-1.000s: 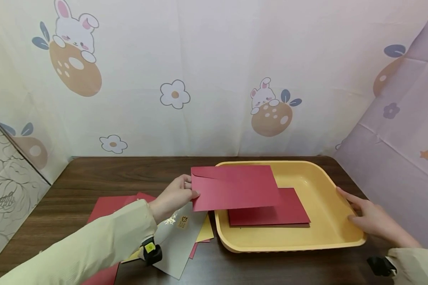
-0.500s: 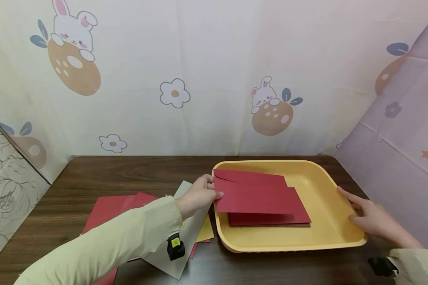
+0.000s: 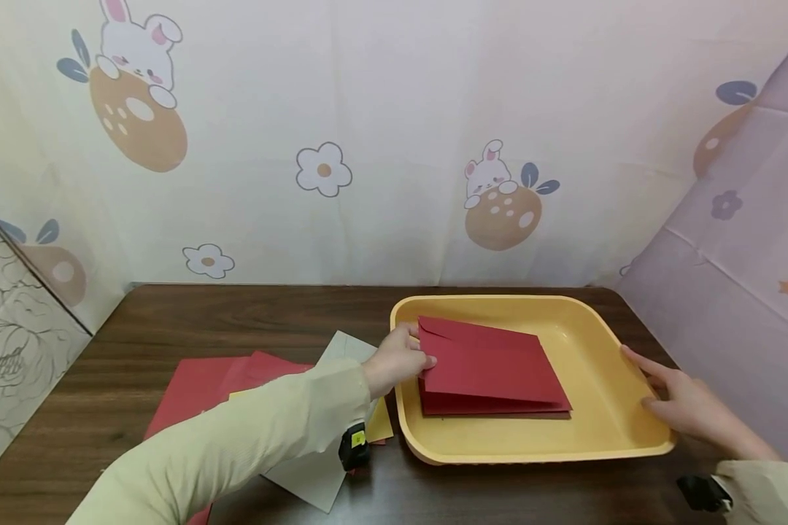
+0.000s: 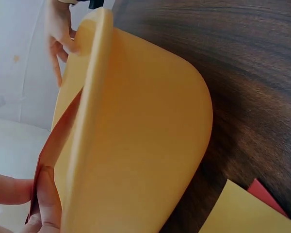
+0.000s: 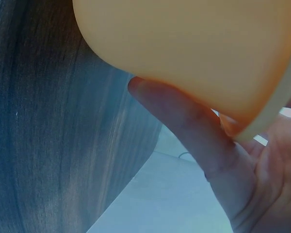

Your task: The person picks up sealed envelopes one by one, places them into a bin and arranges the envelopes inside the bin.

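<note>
My left hand (image 3: pixel 399 360) pinches the left end of a red envelope (image 3: pixel 486 361) over the left part of a yellow tray (image 3: pixel 499 445). Under that envelope, other red envelopes lie in the tray, with a brownish edge at the bottom. In the left wrist view, thumb and fingers hold the envelope (image 4: pixel 58 138) just past the tray's rim (image 4: pixel 89 97). At the tray's right side, my right hand (image 3: pixel 689 405) grips the rim. The right wrist view has a finger (image 5: pixel 184 116) of it along the tray's outer wall (image 5: pixel 184 43), with the rim by the palm.
Left of the tray, red envelopes (image 3: pixel 193 390), a grey-white one (image 3: pixel 315 477) and a yellow one (image 3: pixel 381 423) lie overlapping on the dark wooden table (image 3: pixel 269 313), partly under my left sleeve. A patterned curtain (image 3: pixel 394 109) hangs behind the table.
My left hand has moved right with the red envelope, now lower and nearly lined up over those in the tray. My right hand has stayed at the tray's right side.
</note>
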`<state>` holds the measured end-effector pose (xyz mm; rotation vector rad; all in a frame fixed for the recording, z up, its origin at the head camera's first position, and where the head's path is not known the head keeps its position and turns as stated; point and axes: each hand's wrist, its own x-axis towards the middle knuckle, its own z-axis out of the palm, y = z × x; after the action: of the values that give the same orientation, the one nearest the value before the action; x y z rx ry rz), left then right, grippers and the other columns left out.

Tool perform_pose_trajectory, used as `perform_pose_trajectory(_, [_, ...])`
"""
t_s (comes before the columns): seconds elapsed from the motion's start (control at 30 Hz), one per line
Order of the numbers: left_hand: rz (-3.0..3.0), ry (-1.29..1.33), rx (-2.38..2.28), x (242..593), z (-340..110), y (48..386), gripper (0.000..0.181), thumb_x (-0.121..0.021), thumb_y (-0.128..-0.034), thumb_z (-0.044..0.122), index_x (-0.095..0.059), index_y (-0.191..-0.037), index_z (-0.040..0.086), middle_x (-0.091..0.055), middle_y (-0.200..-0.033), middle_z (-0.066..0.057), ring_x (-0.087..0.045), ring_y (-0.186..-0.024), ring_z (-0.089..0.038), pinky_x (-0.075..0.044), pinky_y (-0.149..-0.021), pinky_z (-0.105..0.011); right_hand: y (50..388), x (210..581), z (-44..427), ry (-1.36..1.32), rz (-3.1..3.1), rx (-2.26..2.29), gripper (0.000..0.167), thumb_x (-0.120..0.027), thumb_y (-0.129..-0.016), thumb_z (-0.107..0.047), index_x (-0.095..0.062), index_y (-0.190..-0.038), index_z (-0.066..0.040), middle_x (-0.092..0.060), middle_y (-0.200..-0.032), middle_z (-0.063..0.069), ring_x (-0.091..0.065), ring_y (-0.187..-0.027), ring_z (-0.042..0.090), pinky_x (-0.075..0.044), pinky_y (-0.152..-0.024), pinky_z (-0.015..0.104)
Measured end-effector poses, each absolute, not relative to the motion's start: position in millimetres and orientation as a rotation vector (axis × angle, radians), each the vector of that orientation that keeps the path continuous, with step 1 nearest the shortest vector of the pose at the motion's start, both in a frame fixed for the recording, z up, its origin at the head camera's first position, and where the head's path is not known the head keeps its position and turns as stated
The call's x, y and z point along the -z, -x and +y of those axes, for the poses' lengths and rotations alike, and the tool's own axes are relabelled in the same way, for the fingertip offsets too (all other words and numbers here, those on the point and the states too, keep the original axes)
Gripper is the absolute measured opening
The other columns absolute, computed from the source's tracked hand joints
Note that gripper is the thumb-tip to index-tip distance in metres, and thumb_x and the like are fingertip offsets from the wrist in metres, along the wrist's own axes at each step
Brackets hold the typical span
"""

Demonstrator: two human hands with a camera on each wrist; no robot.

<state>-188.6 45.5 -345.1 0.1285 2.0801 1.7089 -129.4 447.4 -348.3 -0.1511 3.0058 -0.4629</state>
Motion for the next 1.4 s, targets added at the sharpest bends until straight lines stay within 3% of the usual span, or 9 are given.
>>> perform_pose_trajectory(0.17, [2.117, -0.141, -1.676, 349.2, 52.0, 191.8, 0.032, -0.062, -0.0862, -0.003, -0.045, -0.113, 0.001, -0.067, -0.089, -0.013, -0.062, -0.072, -0.016, -0.054, -0.08, -0.039, 130.1, 349.1, 448.1, 0.175, 3.017, 0.481, 0.083, -0.063, -0.079, -0.002, -0.019, -0.15, 0.0, -0.069, -0.093, 0.022, -0.049, -0.063, 0.003, -0.039, -0.055, 0.022])
perform_pose_trajectory(0.33, [2.139, -0.161, -1.662, 350.2, 58.4, 195.5, 0.031, -0.064, -0.0836, -0.005, -0.048, -0.111, -0.002, -0.069, -0.088, -0.016, -0.069, -0.073, -0.022, -0.056, -0.078, -0.037, 130.7, 350.2, 449.4, 0.165, 3.001, 0.478, 0.079, -0.063, -0.079, -0.003, -0.022, -0.147, 0.004, -0.069, -0.092, 0.018, -0.048, -0.06, 0.002, -0.038, -0.054, 0.022])
perform_pose_trajectory(0.6, [2.453, -0.176, -1.36, 348.7, 62.3, 197.7, 0.058, -0.074, -0.0753, 0.001, -0.036, -0.119, -0.005, -0.055, -0.092, -0.014, -0.056, -0.074, -0.019, -0.047, -0.061, -0.025, 131.6, 351.3, 450.8, 0.148, 2.993, 0.477, 0.078, -0.063, -0.079, -0.004, -0.024, -0.146, 0.005, -0.069, -0.094, 0.022, -0.049, -0.061, 0.002, -0.039, -0.054, 0.022])
perform_pose_trajectory(0.9, [2.548, -0.228, -1.065, 347.4, 68.0, 197.8, 0.075, -0.064, -0.0801, 0.0, -0.018, -0.139, -0.007, -0.057, -0.079, -0.015, -0.053, -0.059, -0.02, -0.041, -0.05, -0.025, 132.5, 350.4, 451.3, 0.135, 2.982, 0.457, 0.078, -0.063, -0.08, -0.005, -0.023, -0.147, 0.005, -0.068, -0.097, 0.025, -0.049, -0.064, 0.003, -0.039, -0.055, 0.022])
perform_pose_trajectory(1.13, [2.598, -0.201, -0.897, 345.1, 76.0, 193.9, 0.082, -0.066, -0.0829, 0.007, -0.013, -0.144, -0.006, -0.049, -0.112, -0.023, -0.054, -0.066, -0.023, -0.048, -0.05, -0.027, 131.9, 349.9, 451.0, 0.12, 2.978, 0.45, 0.077, -0.062, -0.08, -0.005, -0.025, -0.146, 0.005, -0.068, -0.096, 0.023, -0.048, -0.061, 0.005, -0.037, -0.054, 0.023])
perform_pose_trajectory(1.4, [2.601, -0.266, -0.858, 342.5, 72.2, 188.8, 0.076, -0.067, -0.0814, 0.012, -0.019, -0.138, -0.004, -0.042, -0.104, -0.019, -0.048, -0.058, -0.021, -0.038, -0.049, -0.028, 132.1, 350.3, 451.1, 0.133, 2.991, 0.452, 0.077, -0.063, -0.08, -0.005, -0.025, -0.146, 0.005, -0.069, -0.093, 0.019, -0.049, -0.062, 0.004, -0.038, -0.055, 0.023])
